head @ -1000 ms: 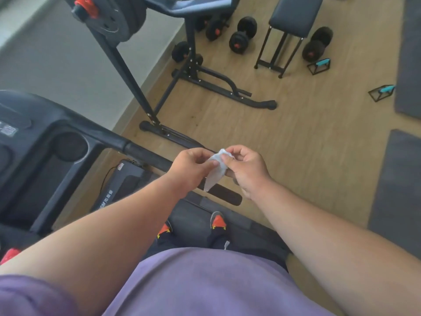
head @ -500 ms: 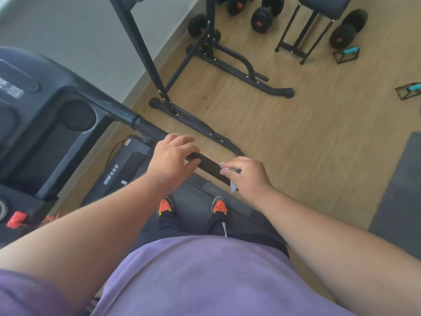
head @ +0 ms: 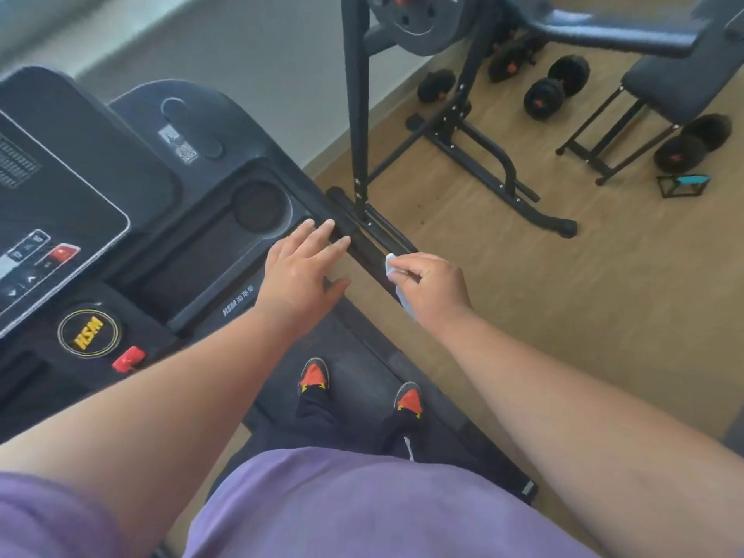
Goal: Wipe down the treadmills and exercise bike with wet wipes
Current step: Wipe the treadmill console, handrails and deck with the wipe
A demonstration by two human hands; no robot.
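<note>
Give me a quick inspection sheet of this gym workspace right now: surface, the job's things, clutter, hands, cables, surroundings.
Surface: treadmill handrail, black.
Job's things: wet wipe pressed on the handrail; treadmill console.
Clutter: dumbbells and push-up handle on the wood floor.
Hands: left hand flat, fingers straight, on the handrail; right hand in a grip on the wipe.
Cables: nothing seen.
Surroundings: weight rack, bench.

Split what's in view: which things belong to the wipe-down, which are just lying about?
In the job: white wet wipe in right hand; black treadmill handrail; left hand resting on it.
Lying about: black dumbbells; black padded bench; black rack frame.
</note>
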